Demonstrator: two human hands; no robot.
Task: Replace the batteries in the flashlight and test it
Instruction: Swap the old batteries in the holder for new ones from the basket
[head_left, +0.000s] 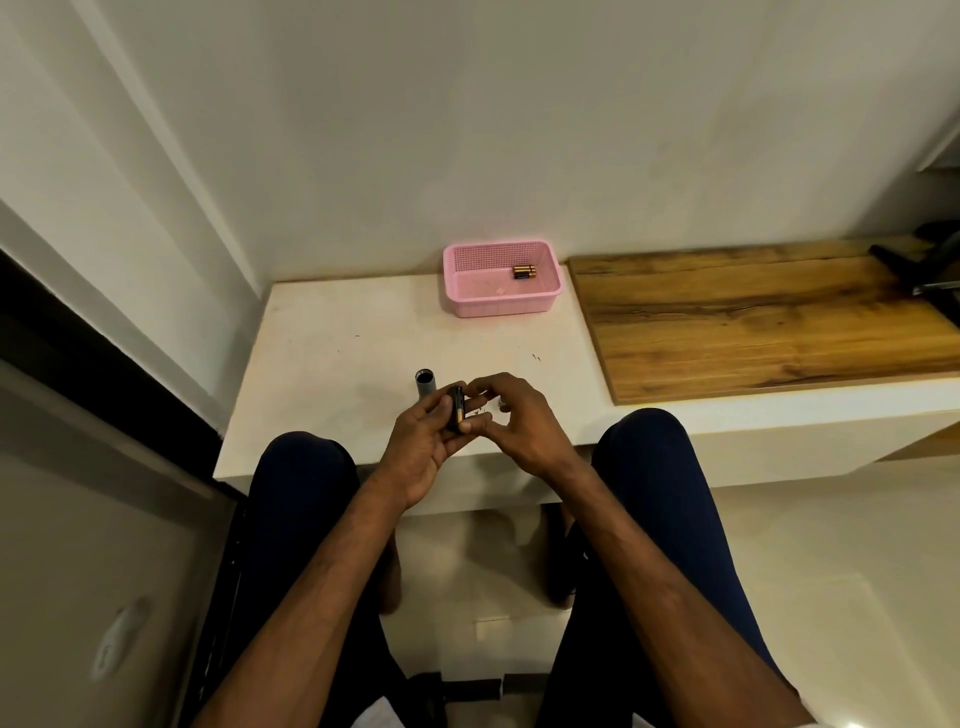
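My left hand (423, 441) grips a black battery holder (456, 410) with a copper-and-black battery in it, just above the white table's front edge. My right hand (511, 421) is curled beside it, and its fingertips pinch the holder's right side. The grey flashlight tube (426, 383) stands upright on the table just left of my fingers, its open end up. A small silvery part (502, 402) peeks out behind my right hand; I cannot tell what it is. More batteries (524, 271) lie in a pink basket (498, 304) at the back of the table.
The white table (337, 364) meets a wall behind. A wooden board (753, 317) lies on the ledge to the right, with a dark object (919, 265) at its far end. My knees sit under the table's front edge.
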